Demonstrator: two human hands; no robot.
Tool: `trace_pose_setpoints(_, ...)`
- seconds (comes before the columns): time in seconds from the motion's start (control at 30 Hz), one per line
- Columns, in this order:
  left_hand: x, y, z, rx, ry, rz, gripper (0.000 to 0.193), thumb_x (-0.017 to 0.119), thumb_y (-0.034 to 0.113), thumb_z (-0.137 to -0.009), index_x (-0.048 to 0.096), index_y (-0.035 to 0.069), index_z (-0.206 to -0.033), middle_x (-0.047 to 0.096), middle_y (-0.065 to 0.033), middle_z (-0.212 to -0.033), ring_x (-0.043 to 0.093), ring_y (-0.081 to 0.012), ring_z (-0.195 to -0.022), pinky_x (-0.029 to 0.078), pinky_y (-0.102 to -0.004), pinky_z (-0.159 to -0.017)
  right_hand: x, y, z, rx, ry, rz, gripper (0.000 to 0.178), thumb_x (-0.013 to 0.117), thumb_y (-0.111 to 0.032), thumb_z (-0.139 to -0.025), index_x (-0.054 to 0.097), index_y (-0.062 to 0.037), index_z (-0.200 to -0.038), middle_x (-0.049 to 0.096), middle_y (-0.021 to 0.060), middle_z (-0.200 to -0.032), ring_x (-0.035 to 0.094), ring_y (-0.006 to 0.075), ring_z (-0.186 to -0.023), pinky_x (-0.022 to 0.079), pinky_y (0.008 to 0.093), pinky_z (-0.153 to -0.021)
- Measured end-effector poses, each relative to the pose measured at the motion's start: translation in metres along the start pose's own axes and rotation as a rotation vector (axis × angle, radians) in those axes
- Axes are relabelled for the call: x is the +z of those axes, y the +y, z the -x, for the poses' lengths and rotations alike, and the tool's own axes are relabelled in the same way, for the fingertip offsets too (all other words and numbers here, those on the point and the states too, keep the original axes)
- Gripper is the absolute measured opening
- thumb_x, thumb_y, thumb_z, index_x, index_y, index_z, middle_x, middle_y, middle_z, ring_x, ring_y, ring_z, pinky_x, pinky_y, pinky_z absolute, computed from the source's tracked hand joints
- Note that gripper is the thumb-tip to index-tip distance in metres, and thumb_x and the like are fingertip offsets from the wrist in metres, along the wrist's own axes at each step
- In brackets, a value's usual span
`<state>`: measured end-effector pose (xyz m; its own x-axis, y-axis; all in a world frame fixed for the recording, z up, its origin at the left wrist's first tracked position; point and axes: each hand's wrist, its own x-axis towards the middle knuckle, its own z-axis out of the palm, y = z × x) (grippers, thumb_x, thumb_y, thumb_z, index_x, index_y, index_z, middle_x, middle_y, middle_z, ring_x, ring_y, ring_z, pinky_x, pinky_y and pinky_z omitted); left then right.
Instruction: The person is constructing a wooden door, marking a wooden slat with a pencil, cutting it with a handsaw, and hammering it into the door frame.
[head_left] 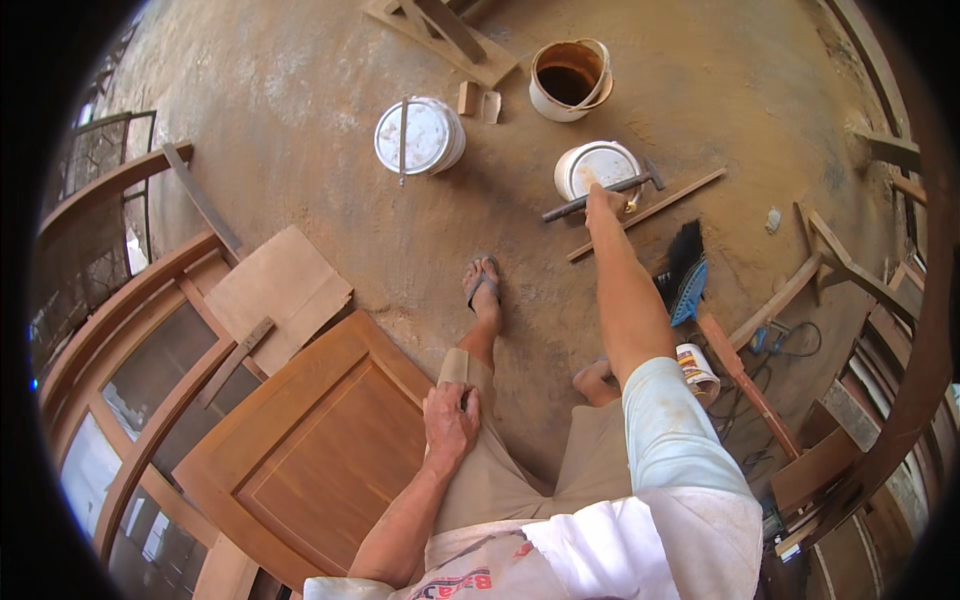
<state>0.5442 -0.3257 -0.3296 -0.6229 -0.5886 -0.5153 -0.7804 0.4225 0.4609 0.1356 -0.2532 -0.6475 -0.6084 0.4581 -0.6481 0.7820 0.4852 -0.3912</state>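
My right arm stretches far forward. At its end my right hand [604, 204] is closed around the handle of a hammer [634, 183], just at the near edge of a lidded white bucket [577, 172]. The hammer's dark head points to the right; its handle sticks out to the left of my hand. My left hand [450, 425] rests on my left thigh with the fingers curled in. A small dark spot shows at the fingers, and what they hold, if anything, cannot be made out. Beside that hand leans a brown wooden panel door [330, 450].
A second lidded bucket [425, 135] with a stick across it and an open bucket [570, 82] of dark brown liquid stand ahead. A wooden strip [660, 207] lies by the hammer. To the right are a black-and-blue broom [686, 280] and a small tub [697, 375]; cardboard [275, 290] lies left.
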Motion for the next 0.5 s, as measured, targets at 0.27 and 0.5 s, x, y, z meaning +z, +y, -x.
trace_pose_setpoints(0.27,0.005,0.008,0.003,0.082,-0.004,-0.063,0.008,0.077,0.015,-0.090,0.078,0.010,-0.095,0.072,-0.0134,-0.092,0.066,-0.0349,-0.091,0.049,-0.0466,-0.082,-0.018,-0.001,-0.019,-0.082,-0.207,0.104,0.067,0.079,-0.034,-0.089,0.054,0.0148,-0.127,0.076,0.0271,-0.100,0.079,0.0325,-0.077,0.064,0.0372,-0.062)
trace_pose_setpoints(0.5,0.010,0.016,0.007,0.073,0.031,-0.082,0.009,0.078,0.017,-0.089,0.078,0.010,-0.095,0.072,-0.0136,-0.094,0.066,-0.0354,-0.090,0.050,-0.0470,-0.081,-0.001,-0.005,-0.004,-0.257,-0.011,0.316,0.061,0.073,-0.036,-0.095,0.055,0.0094,-0.132,0.071,0.0317,-0.123,0.071,0.0438,-0.116,0.057,0.0514,-0.100)
